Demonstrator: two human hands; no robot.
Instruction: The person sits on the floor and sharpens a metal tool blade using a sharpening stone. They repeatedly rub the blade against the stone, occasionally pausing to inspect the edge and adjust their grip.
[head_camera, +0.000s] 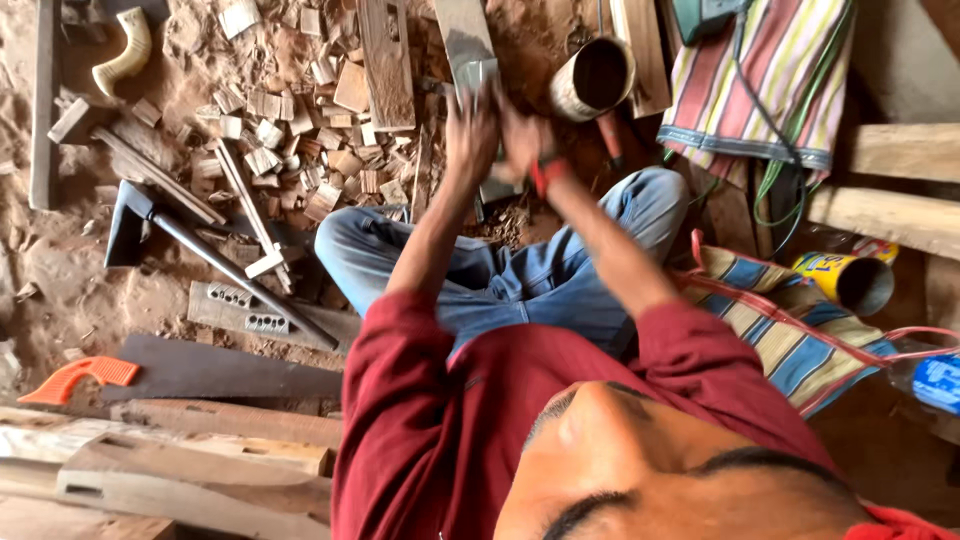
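— what have you got in your hands there?

— a long flat wooden board (466, 45), standing on end in front of my crossed legs. my left hand (470, 135) and my right hand (524, 140) are both wrapped around its lower part, fingers clenched on it, hands pressed close together.

— can you see the bottom of it?

— no. my hands cover it, and they're blurred, so i can't count fingers or see where the board meets the ground. its top end is cut off by the frame edge.

— what's around you?

— wood offcuts (300, 130) scattered over the dirt to one side, an adze-like tool (200, 250) with a dark metal handle lying among them, and a saw (190, 372) with an orange grip nearer me. a round tin (592, 78) lies on its side just beside the board. a striped cloth (760, 80) is past it, partly out of view.
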